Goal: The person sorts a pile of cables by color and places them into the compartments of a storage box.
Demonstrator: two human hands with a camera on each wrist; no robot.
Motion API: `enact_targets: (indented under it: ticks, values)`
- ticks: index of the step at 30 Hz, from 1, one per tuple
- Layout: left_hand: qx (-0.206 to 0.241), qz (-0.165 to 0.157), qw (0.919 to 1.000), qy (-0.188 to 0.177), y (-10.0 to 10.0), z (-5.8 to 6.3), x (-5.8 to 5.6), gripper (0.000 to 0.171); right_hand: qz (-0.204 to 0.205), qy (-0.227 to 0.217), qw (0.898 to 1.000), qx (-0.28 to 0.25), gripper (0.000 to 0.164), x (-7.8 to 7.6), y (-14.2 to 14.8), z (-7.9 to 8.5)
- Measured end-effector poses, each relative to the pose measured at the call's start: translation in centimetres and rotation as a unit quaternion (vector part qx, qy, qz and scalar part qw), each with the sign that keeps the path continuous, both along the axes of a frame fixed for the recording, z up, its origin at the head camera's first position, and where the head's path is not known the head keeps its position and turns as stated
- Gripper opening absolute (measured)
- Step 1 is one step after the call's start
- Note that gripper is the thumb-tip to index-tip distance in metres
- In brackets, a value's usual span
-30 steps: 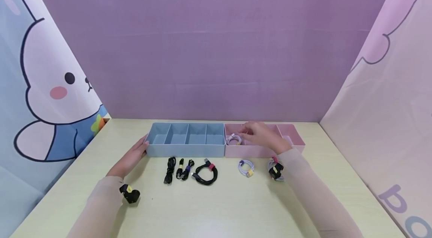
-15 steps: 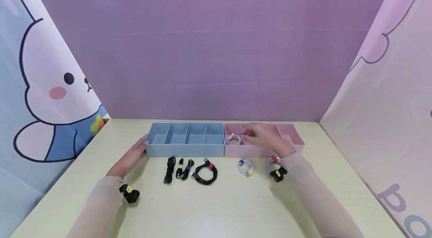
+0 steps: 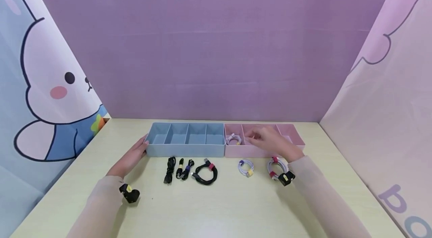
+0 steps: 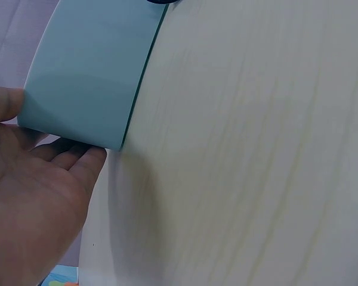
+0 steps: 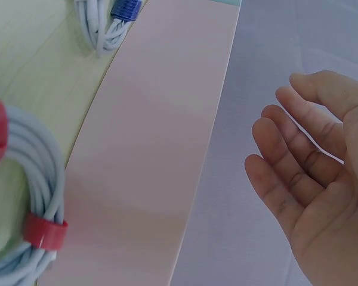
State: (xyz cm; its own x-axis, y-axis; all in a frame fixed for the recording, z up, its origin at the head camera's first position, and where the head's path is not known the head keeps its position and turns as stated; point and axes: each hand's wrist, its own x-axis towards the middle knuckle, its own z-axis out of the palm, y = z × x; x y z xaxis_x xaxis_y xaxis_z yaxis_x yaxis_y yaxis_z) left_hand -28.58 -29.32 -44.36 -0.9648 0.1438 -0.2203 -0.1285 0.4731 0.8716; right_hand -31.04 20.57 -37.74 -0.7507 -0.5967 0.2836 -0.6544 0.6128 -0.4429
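My left hand (image 3: 129, 155) rests against the left end of the blue divided box (image 3: 185, 150). In the left wrist view, its fingers (image 4: 86, 170) lie along the end wall and the thumb is near the rim. My right hand (image 3: 270, 139) is over the pink divided box (image 3: 248, 151), with loosely bent fingers (image 5: 271, 179) and nothing between them. A coiled white cable (image 3: 233, 139) lies in the pink box's leftmost compartment. My right hand partly hides the middle compartments.
In front of the boxes lie several bundled black cables (image 3: 170, 170), a looped black cable (image 3: 216, 173) with a red tie, a white cable (image 3: 245, 168) with blue and yellow ties, and a thicker white cable (image 5: 45, 173) with red ties. A purple backdrop (image 3: 216, 62) stands behind.
My right hand has moved to the right, away from the pink box's leftmost compartment. More of the red-tied white cable shows. My left hand has stayed in place.
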Motion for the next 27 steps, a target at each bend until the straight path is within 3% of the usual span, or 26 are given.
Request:
enact_targets:
  ticks: [9,27]
  values:
    - [0.014,-0.007,0.9997,0.02,-0.1,-0.3,-0.1,0.066,-0.015,-0.013,1.0,0.019,0.018,0.9,0.7,0.2]
    - [0.003,-0.001,0.9999,0.011,-0.1,-0.1,0.0,0.067,-0.006,0.006,0.999,0.043,0.014,2.2,2.5,1.2]
